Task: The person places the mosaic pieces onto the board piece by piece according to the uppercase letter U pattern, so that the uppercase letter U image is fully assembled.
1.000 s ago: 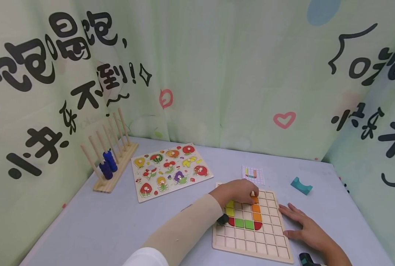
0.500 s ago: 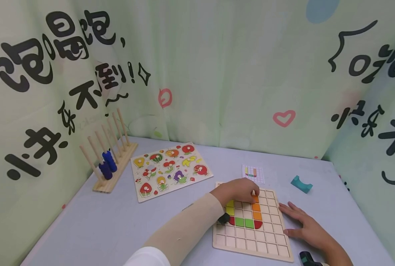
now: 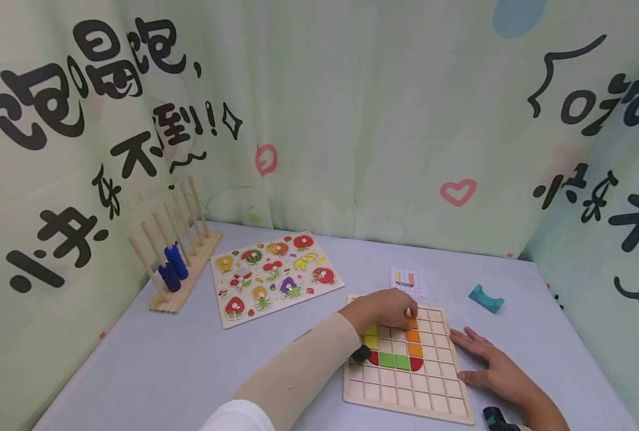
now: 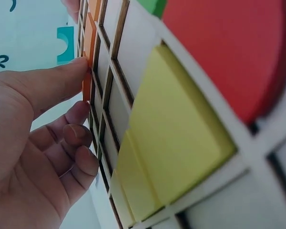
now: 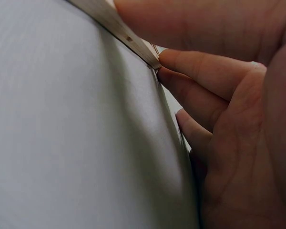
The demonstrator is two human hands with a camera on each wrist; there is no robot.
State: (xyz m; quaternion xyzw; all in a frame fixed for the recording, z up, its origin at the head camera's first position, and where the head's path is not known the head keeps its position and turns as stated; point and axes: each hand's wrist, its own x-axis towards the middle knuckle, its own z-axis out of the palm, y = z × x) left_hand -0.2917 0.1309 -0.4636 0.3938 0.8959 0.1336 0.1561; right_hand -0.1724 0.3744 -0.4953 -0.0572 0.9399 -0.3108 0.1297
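A wooden grid board [image 3: 392, 394] lies on the table. My left hand [image 3: 388, 311] reaches over its far part, thumb and fingertips at the top orange tile [image 4: 86, 88], which they pinch by its edges. More orange tiles [image 3: 414, 342] run down from it. Two green tiles [image 3: 393, 361] lie between red quarter-round tiles [image 3: 416, 364]. Yellow tiles [image 4: 176, 129] form the left side, partly covered by the left hand and wrist. My right hand [image 3: 494, 365], fingers extended, touches the board's right edge with thumb and fingertips, also seen in the right wrist view.
A printed pattern card [image 3: 416, 286] lies beyond the board. At the right back is a teal arched block [image 3: 487, 299]. A fruit puzzle board [image 3: 273, 287] and a wooden peg stand [image 3: 187, 281] with dark blue pieces [image 3: 175, 263] occupy the left. A curtain hangs behind.
Both hands keep almost the same places on the board. Only a slight shift of the head view shows.
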